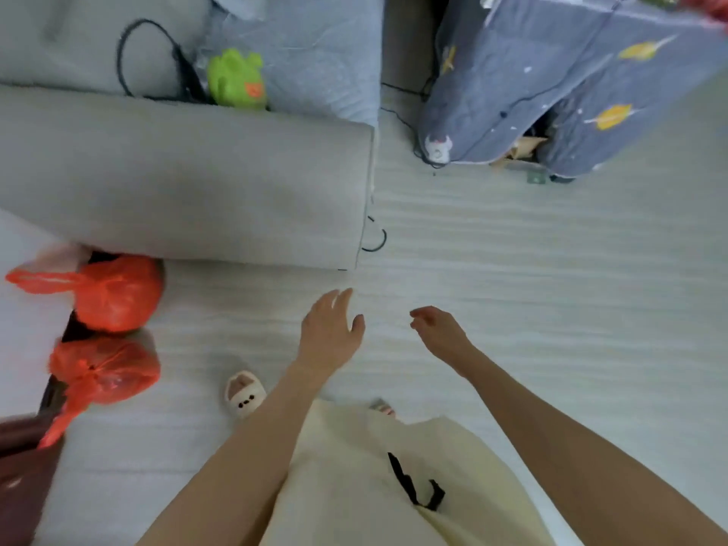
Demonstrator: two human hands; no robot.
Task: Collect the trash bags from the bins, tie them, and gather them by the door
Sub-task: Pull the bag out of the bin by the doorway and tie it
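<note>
Two tied orange-red trash bags lie on the pale floor at the left. The farther trash bag [116, 293] sits against the foot of the grey sofa, and the nearer trash bag [104, 370] has its knotted tail trailing toward me. My left hand [329, 329] hovers over the floor with fingers straight and spread, holding nothing, well to the right of both bags. My right hand [439, 333] hangs beside it with fingers loosely curled, also empty.
The grey sofa [189, 175] fills the upper left, with a green toy [236, 78] and a black cable on it. A blue patterned cover [559, 84] drapes furniture at the upper right. A dark brown door edge [21, 478] shows at the lower left. My slipper [244, 394] stands on the floor.
</note>
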